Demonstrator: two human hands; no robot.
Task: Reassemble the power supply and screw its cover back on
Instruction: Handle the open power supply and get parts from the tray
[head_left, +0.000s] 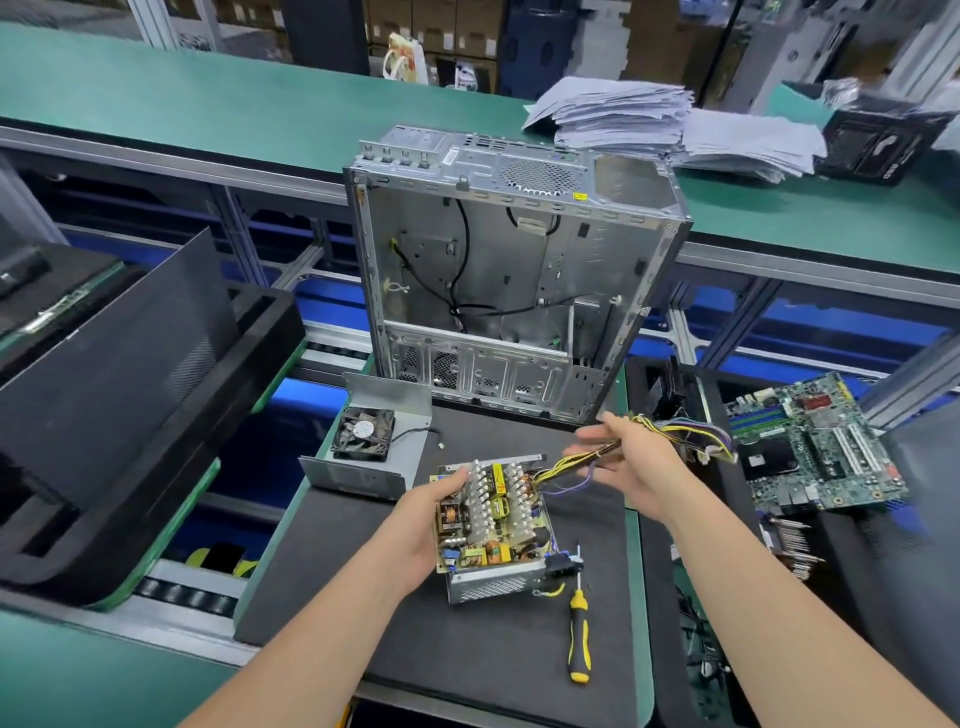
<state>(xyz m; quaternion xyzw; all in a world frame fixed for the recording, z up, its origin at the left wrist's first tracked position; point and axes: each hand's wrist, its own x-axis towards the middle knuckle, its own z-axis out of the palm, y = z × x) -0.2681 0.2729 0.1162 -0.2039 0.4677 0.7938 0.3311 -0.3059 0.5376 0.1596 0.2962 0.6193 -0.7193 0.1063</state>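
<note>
The open power supply (493, 525), a circuit board with white heatsinks in a metal base, sits on the black mat (467, 649). My left hand (421, 525) grips its left side, thumb on the top edge. My right hand (623, 462) holds the yellow and black cable bundle (675, 434) that runs from the board to the right. The metal cover (374, 457) with its black fan (363, 432) lies open-side up at the mat's far left corner. A yellow and black screwdriver (578, 631) lies on the mat to the right of the supply.
An empty metal computer case (509, 275) stands upright behind the mat. A green motherboard (815, 447) lies at the right. Black foam trays (130, 415) fill the left side. Stacks of paper (649, 119) sit on the far green bench.
</note>
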